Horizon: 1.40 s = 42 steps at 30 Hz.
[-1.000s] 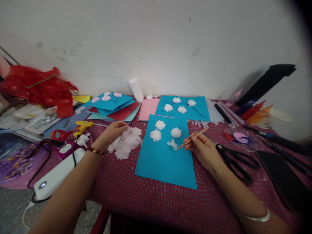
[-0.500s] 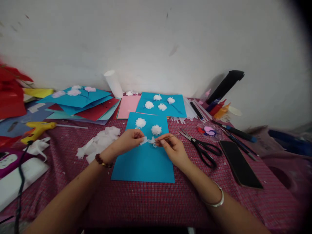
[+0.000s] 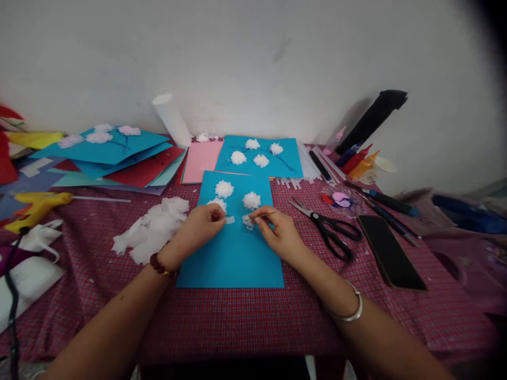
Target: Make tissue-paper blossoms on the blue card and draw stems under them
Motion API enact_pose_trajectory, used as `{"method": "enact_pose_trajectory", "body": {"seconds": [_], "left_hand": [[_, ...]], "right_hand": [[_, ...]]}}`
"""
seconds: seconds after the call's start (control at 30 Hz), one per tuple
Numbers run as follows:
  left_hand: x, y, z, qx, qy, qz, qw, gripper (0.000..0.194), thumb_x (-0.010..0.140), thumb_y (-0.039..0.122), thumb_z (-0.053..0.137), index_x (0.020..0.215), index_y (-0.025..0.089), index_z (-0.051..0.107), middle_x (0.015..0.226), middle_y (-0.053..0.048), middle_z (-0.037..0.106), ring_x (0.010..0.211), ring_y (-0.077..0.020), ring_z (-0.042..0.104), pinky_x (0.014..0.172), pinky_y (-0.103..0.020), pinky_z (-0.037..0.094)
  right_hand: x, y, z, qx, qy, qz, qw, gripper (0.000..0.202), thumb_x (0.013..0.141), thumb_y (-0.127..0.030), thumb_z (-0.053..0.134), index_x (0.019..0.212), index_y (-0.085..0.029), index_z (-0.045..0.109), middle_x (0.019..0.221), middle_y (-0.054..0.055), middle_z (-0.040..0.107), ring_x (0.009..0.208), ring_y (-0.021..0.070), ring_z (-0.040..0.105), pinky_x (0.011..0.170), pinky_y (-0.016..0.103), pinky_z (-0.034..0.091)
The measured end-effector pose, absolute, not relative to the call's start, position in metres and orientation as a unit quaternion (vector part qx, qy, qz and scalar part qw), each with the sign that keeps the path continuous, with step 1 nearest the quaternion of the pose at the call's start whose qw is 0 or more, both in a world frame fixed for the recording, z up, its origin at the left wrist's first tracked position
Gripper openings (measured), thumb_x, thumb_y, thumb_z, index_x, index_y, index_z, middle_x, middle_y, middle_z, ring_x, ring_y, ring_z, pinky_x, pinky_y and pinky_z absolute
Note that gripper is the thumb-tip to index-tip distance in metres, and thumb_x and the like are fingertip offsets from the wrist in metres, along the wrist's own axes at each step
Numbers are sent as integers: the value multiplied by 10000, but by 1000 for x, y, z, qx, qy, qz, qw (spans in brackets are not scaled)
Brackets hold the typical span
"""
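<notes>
A blue sheet (image 3: 233,258) lies on the table with white ruffled paper flowers on its upper part, one (image 3: 224,189) at the left and one (image 3: 252,200) at the right. My left hand (image 3: 203,227) pinches a small white paper piece (image 3: 230,219) over the sheet. A thin stick (image 3: 263,214) is held between the fingers of my right hand (image 3: 279,232). At the stick's tip, a small crumpled white paper (image 3: 247,221) sits just below the right flower. A third white flower (image 3: 217,203) is partly hidden by my left hand.
White paper pieces (image 3: 152,232) are heaped at the left, beyond them a yellow glue gun (image 3: 37,208). Black-handled scissors (image 3: 332,227) and a phone (image 3: 390,253) lie at the right. Behind stands a second blue sheet (image 3: 261,171) with flowers, beside a white roll (image 3: 172,120).
My left hand has drawn slightly left, away from the stick's tip, with the white piece. The third flower shows more now. The whole view has shifted a little.
</notes>
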State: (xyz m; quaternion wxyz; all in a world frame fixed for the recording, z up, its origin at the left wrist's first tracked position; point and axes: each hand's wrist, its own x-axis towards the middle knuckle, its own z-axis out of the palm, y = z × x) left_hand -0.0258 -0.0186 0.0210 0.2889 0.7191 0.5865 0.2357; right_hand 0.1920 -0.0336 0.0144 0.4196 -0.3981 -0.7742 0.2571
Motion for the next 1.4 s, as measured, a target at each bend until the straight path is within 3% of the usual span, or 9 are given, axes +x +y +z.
{"method": "enact_pose_trajectory", "body": {"seconds": [0.23, 0.43, 0.77, 1.03, 1.4], "left_hand": [[-2, -29, 18, 757, 584, 290, 35, 141, 839, 172, 473, 718, 181, 545, 823, -51, 572, 865, -192, 537, 783, -318, 419], [11, -34, 5, 760, 588, 226, 164, 157, 809, 169, 508, 675, 181, 589, 762, -34, 584, 743, -169, 551, 674, -283, 418], [10, -37, 5, 763, 572, 230, 195, 173, 829, 181, 494, 749, 183, 647, 829, -46, 619, 781, -176, 565, 679, -286, 432], [12, -36, 4, 754, 585, 232, 188, 184, 841, 205, 507, 706, 185, 632, 826, -46, 627, 787, -178, 572, 685, -289, 439], [12, -35, 6, 753, 587, 220, 197, 180, 833, 187, 514, 724, 189, 657, 828, -42, 635, 785, -173, 584, 709, -293, 457]], "right_hand": [[193, -35, 13, -419, -756, 270, 425, 144, 908, -207, 487, 936, -202, 628, 935, 66, 682, 849, 182, 658, 764, 319, 510], [195, -32, 7, -424, -721, 330, 438, 145, 910, -227, 490, 928, -192, 629, 939, 70, 668, 833, 178, 661, 760, 328, 525], [192, -18, 21, -404, -642, 420, 498, 147, 932, -310, 451, 943, -198, 545, 854, 42, 654, 706, 149, 638, 673, 300, 531], [175, -6, 28, -403, -743, 361, 395, 117, 921, -241, 419, 916, -214, 533, 805, 25, 642, 687, 158, 606, 627, 289, 467], [176, -2, 32, -412, -765, 319, 379, 136, 927, -227, 385, 904, -204, 518, 760, 22, 629, 661, 157, 591, 609, 286, 445]]}}
